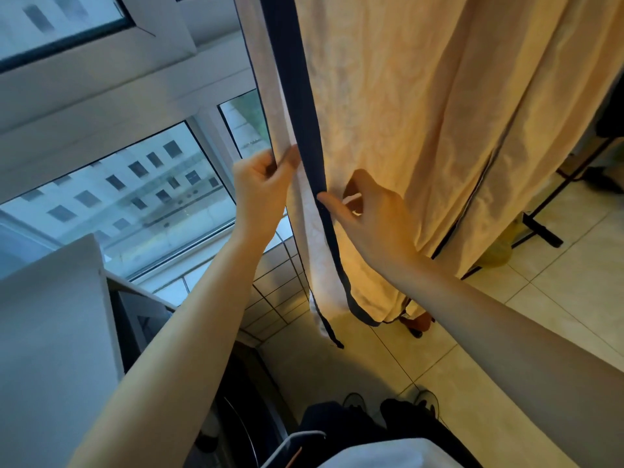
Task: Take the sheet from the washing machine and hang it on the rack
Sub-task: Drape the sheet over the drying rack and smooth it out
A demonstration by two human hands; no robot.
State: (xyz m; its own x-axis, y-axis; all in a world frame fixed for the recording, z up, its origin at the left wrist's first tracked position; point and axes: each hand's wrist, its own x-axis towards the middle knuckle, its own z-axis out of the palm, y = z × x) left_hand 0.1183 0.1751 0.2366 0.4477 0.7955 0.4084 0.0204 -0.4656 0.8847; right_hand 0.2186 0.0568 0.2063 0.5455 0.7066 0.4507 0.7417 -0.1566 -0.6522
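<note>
A pale peach sheet with a dark blue border hangs in long folds from above, filling the upper middle and right. Its top and the bar that carries it are out of frame. My left hand pinches the sheet's pale left edge between thumb and fingers. My right hand pinches the dark blue border a little lower and to the right. The rack's black legs and foot show at the right behind the sheet. The washing machine is a dark shape at the bottom, left of my legs.
Windows with white frames fill the left. A white cabinet side stands at lower left. Pale floor tiles spread to the right. A white basket edge sits by my legs and shoes at the bottom.
</note>
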